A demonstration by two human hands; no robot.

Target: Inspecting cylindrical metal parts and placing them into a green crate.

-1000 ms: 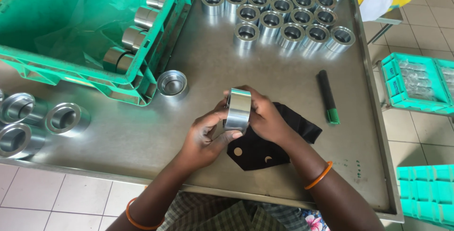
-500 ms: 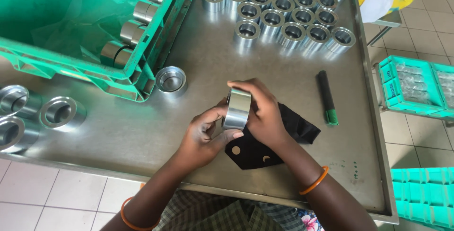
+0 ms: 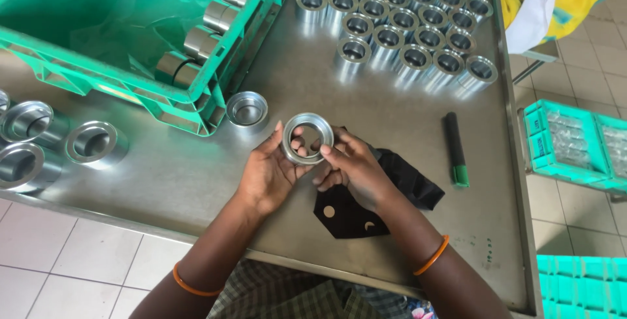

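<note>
Both my hands hold one shiny metal ring (image 3: 307, 138) just above the steel table (image 3: 196, 182). Its open bore faces me and my fingers show through it. My left hand (image 3: 271, 172) cups it from the left and below. My right hand (image 3: 353, 165) grips its right rim with thumb and fingers. A black cloth (image 3: 379, 205) with pale dots lies under my right hand and wrist. A lone metal ring (image 3: 247, 109) stands on the table just up and left of my hands.
A green plastic crate (image 3: 130, 38) with several metal sleeves sits at the back left. Several finished rings (image 3: 398, 25) stand in rows at the back. A black marker with a green cap (image 3: 456, 148) lies right. Larger rings (image 3: 39, 139) sit far left. Another person stands top right.
The ring has been turned in my hands: earlier its side wall faced me, now its open bore does. My hands have barely moved over the cloth.
</note>
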